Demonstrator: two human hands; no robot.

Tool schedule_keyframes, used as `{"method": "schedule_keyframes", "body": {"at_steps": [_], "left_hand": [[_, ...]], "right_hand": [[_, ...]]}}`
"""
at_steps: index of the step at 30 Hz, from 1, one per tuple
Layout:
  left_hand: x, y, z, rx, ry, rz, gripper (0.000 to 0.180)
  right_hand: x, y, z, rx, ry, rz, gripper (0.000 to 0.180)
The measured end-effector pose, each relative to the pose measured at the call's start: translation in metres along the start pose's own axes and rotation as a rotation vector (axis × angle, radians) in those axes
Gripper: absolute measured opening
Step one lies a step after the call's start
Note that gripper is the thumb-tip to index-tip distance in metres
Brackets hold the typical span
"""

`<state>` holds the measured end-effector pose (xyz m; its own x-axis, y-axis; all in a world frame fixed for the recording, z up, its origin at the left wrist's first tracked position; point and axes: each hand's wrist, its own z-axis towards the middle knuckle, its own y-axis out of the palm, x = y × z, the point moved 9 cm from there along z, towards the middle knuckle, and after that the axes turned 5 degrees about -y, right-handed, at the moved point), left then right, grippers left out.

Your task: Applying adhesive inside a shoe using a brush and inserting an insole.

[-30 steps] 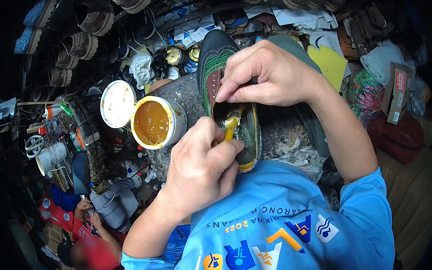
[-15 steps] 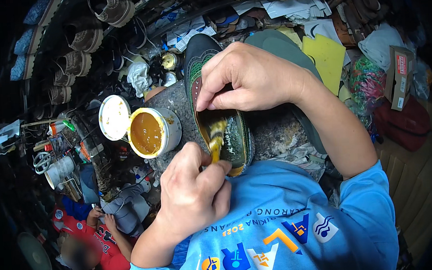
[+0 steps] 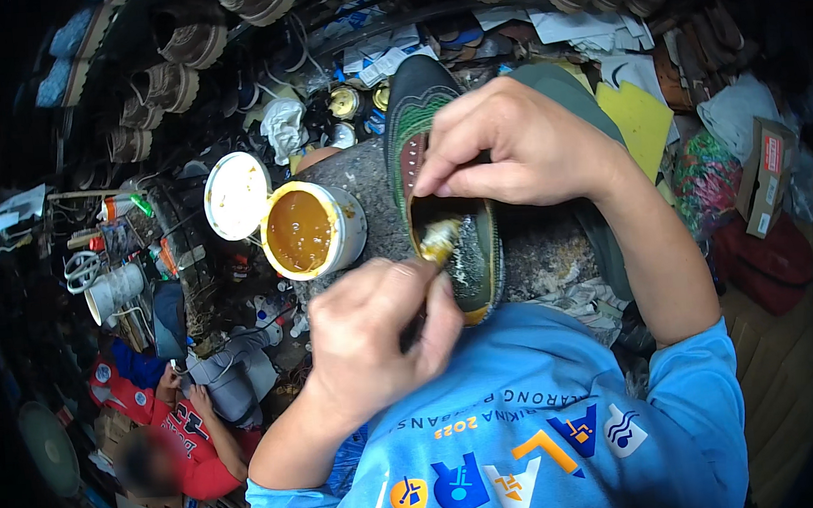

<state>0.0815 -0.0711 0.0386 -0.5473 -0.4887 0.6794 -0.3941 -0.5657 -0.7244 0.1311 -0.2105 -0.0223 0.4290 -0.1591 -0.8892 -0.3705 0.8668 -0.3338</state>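
Note:
A shoe [image 3: 411, 166] with a dark toe, green and brown upper and yellowish edge at the heel lies lengthwise before me, toe pointing away. My right hand [image 3: 516, 147] pinches the rim of its opening. Closed around a small brush [image 3: 438, 245], my left hand [image 3: 378, 324] holds the bristles inside the shoe, toward the heel. Whitish smears show on the inner heel wall. Left of the shoe stands an open white tub [image 3: 336, 230] of amber glue-like paste, its smeared lid [image 3: 236, 197] tilted beside it.
The shoe and tub rest on a worn grey block [image 3: 554, 255]. Dark green sole-shaped pieces [image 3: 572, 107] lie right of the shoe, near yellow sheets [image 3: 637, 131]. Shoes line racks at upper left. Another person in red [image 3: 191, 440] sits at lower left. A cardboard box [image 3: 763, 175] stands at right.
The view has shifted, so the shoe and tub appear farther right. The brush has moved within the shoe, its bristles now lying more across the insole. Both hands keep their grips.

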Motion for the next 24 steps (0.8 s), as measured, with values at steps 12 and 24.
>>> {"method": "schedule_keyframes", "body": {"at_steps": [12,24], "left_hand": [[-0.027,-0.002,0.004,0.009,-0.117,-0.237,0.004],[-0.029,0.014,0.019,-0.401,-0.131,-0.338,0.003]], "right_hand": [[0.003,0.001,-0.002,0.006,0.037,0.000,0.017],[0.003,0.000,-0.002,0.003,0.022,0.015,0.019]]}}
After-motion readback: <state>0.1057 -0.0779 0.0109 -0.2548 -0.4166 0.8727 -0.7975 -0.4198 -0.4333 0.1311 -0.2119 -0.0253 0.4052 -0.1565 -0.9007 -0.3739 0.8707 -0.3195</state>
